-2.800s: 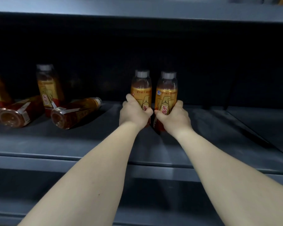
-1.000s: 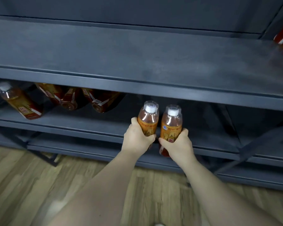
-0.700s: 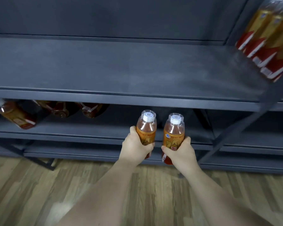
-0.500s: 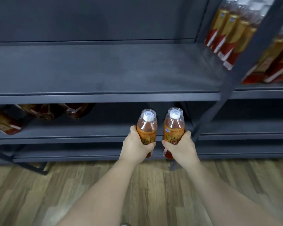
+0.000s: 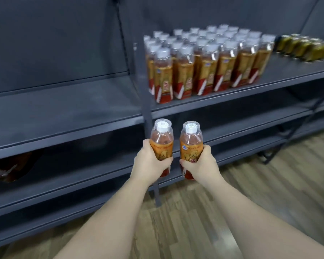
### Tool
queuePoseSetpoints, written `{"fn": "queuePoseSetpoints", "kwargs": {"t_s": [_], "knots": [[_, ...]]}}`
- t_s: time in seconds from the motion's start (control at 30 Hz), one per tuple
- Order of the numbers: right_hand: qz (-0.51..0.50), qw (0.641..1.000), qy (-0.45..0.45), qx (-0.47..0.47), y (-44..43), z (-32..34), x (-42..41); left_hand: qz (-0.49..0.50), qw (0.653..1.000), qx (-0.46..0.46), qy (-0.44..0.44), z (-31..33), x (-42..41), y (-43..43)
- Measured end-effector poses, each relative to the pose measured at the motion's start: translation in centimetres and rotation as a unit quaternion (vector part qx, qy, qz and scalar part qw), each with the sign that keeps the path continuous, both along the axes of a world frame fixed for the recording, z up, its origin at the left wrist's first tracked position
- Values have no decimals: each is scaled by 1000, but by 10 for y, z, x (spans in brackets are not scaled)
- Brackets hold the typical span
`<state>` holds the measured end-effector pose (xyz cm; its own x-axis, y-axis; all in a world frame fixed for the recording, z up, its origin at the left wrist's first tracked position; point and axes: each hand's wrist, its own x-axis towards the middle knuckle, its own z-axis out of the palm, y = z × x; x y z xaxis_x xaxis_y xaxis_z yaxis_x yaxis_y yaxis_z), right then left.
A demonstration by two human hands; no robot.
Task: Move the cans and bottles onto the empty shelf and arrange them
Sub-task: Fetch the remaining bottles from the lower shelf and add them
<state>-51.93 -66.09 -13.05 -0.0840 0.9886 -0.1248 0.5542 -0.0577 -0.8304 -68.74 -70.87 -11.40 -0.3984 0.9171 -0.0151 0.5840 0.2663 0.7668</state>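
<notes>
Both grips are firm: my left hand wraps the lower body of one bottle, and my right hand wraps its twin, the two upright, side by side and just apart, carried in the air in front of the shelving upright. To place them well I would keep them vertical, lift them above the edge of the stocked shelf, and set them down one at a time at the near left corner of the block of bottles, flush with the front row. I judge the risk is nudging that front row, so I would lower gently. Beyond, at the far right, a row of cans stands well apart. The bare shelf lies to the left.
</notes>
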Motion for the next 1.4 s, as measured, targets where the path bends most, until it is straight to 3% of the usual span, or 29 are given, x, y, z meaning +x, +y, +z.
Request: {"fn": "queuePoseSetpoints", "kwargs": {"t_s": [0.37, 0.9, 1.13, 1.4], "knots": [[-111, 993, 32, 36, 53, 48, 161, -87, 996, 22, -29, 47, 154, 94], [-245, 965, 36, 87, 202, 100, 288, -209, 971, 75, -92, 93, 282, 294], [-252, 961, 46, 101, 262, 106, 332, -236, 967, 70, -72, 101, 328, 352], [-194, 973, 49, 113, 357, 105, 397, -190, 979, 68, -38, 106, 393, 427]]}}
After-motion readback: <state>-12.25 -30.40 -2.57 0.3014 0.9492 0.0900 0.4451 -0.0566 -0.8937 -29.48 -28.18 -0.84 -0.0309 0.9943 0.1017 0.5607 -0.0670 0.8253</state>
